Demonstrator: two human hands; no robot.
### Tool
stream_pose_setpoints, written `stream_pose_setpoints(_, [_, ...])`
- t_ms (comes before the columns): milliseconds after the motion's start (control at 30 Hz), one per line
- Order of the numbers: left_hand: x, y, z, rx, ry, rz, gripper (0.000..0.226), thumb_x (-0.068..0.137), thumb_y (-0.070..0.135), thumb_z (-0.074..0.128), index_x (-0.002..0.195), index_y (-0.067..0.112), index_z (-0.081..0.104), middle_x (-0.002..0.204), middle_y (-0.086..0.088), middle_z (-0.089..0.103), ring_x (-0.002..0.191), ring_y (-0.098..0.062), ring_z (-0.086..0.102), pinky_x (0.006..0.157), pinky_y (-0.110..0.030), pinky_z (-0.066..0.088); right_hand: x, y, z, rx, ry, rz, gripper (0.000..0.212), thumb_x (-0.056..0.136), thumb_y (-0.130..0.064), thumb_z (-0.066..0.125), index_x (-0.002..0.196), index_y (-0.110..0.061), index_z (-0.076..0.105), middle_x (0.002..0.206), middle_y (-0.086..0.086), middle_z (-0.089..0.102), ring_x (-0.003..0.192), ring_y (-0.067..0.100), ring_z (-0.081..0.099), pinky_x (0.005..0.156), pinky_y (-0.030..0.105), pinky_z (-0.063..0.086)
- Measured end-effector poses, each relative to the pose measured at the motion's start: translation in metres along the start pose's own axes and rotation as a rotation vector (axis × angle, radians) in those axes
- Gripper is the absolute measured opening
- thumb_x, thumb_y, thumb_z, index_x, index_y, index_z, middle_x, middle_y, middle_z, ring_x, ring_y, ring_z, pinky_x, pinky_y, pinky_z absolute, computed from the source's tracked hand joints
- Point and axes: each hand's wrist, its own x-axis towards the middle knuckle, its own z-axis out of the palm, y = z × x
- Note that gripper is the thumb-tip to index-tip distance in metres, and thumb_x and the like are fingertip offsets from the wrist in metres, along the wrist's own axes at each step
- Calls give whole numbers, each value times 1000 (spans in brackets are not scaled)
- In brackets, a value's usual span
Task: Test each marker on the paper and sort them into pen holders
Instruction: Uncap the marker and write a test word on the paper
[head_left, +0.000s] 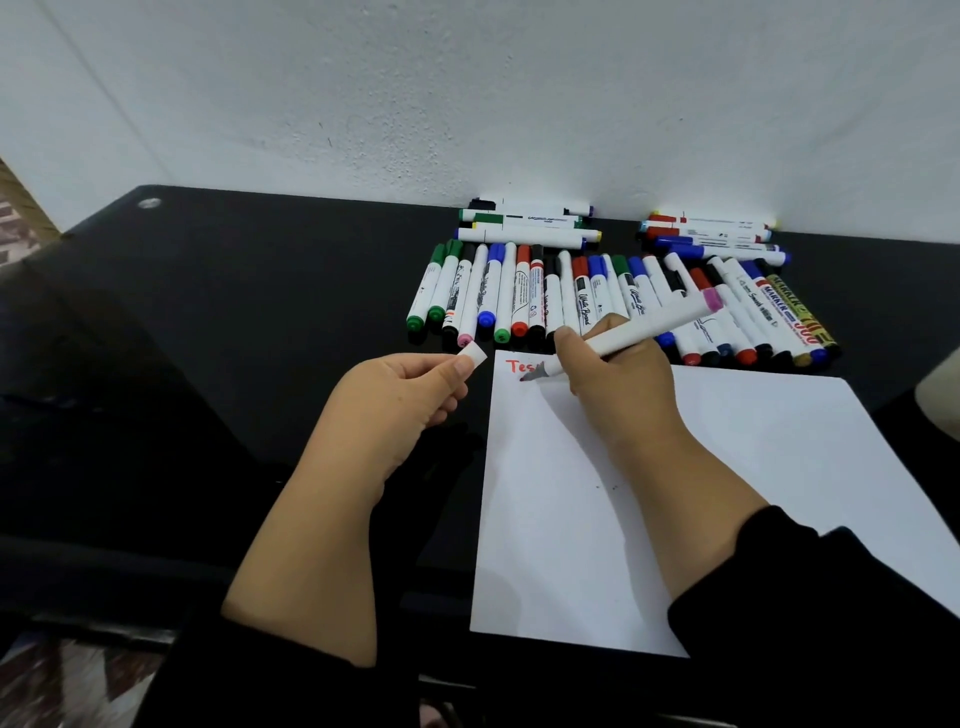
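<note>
My right hand (608, 374) grips a white marker (660, 323) with a pink end, its dark tip touching the top left of the white paper (727, 493) just under red letters. My left hand (400, 395) pinches the marker's white cap (474, 356) left of the paper. Beyond the paper lies a long row of capped markers (519, 296) in green, blue, red and black. No pen holder is in view.
Two small stacks of markers lie against the wall, one at the back middle (530, 223) and one at the back right (711, 236). The black table (234, 312) stretches to the left. A pale object (940, 400) pokes in at the right edge.
</note>
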Motion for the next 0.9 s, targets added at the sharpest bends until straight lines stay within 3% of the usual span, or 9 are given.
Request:
stream_pose_setpoints(200, [-1,-1,0,10,1,5,12,87,27,62,75,29,64,78,5,68,74,-7,60,76,-20,51,-1,1,1,-9,-5,-19,35,88,-18,62,60,-16,41,54,-4,44,42,0,40,44,9,33])
stream_pose_setpoints(400, [-1,-1,0,23,-8,10,11,87,27,61,77,29,63,79,5,68,76,-8,60,78,-22,51,-1,2,1,-27,-6,-19,34,87,-21,62,62,-15,42,57,-1,48,52,7,43,51,17,36])
stream_pose_setpoints(533, [-2,0,0,24,-10,12,11,87,27,61,76,29,63,79,4,68,74,-8,60,77,-22,51,0,1,0,-13,33,-31,35,87,-16,60,58,-16,40,52,-7,43,43,0,40,44,11,32])
stream_pose_setpoints(767, [-2,0,1,24,-16,6,12,87,27,62,75,29,63,79,4,68,75,-8,60,79,-24,52,-1,1,-1,-21,45,-34,33,86,-13,58,59,-15,39,53,-4,43,44,1,39,42,11,30])
stream_pose_setpoints(900, [-2,0,1,26,-13,13,12,87,27,62,75,29,64,79,4,68,75,-8,60,78,-23,52,-1,1,0,-10,65,-26,36,85,-11,57,55,-16,37,42,-11,43,41,1,38,40,11,28])
